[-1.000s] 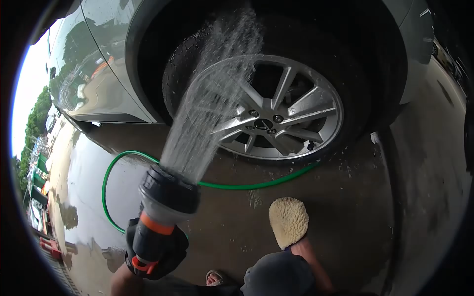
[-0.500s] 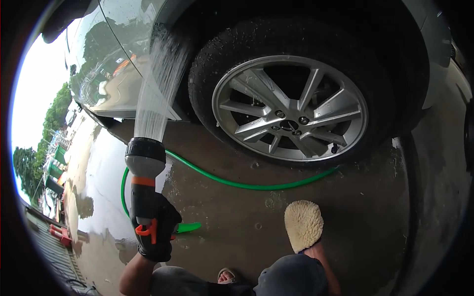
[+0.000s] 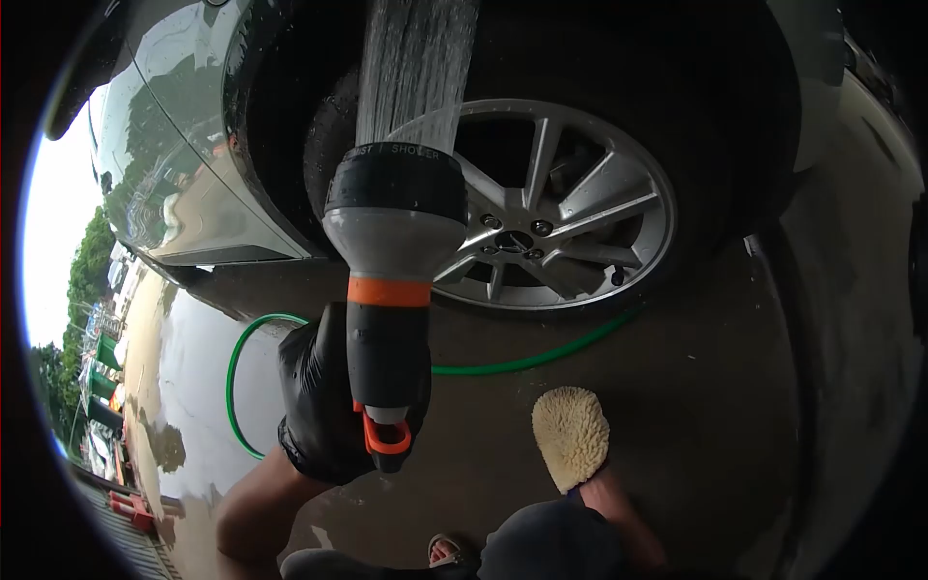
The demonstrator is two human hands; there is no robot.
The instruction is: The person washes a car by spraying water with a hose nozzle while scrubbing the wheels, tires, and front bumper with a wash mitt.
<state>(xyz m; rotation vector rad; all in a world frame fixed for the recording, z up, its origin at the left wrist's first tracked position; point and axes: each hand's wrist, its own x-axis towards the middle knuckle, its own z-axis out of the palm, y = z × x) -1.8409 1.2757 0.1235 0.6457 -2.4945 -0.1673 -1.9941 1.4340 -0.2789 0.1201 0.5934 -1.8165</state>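
Note:
My left hand (image 3: 324,396), in a black glove, is wrapped round a hose spray nozzle (image 3: 391,242) with a grey body and an orange band. Water streams upward in the view from its black head, across the left part of the tire and into the dark wheel arch. Beyond the nozzle is a silver alloy wheel (image 3: 532,198), partly covered by it. A cream wash mitt (image 3: 570,437) covers my right hand, so its fingers are hidden. The mitt is beside my knee, apart from the wheel.
A green hose (image 3: 522,364) curves over the wet ground (image 3: 677,416) below the wheel. The light car body (image 3: 193,145) is at the upper left. My knee (image 3: 551,541) and a sandalled foot (image 3: 443,551) are at the bottom. Trees and red objects lie far left.
The nozzle has risen closer to the camera and swung right, from the car's side panel toward the wheel arch and tire. The mitt stays low beside my knee.

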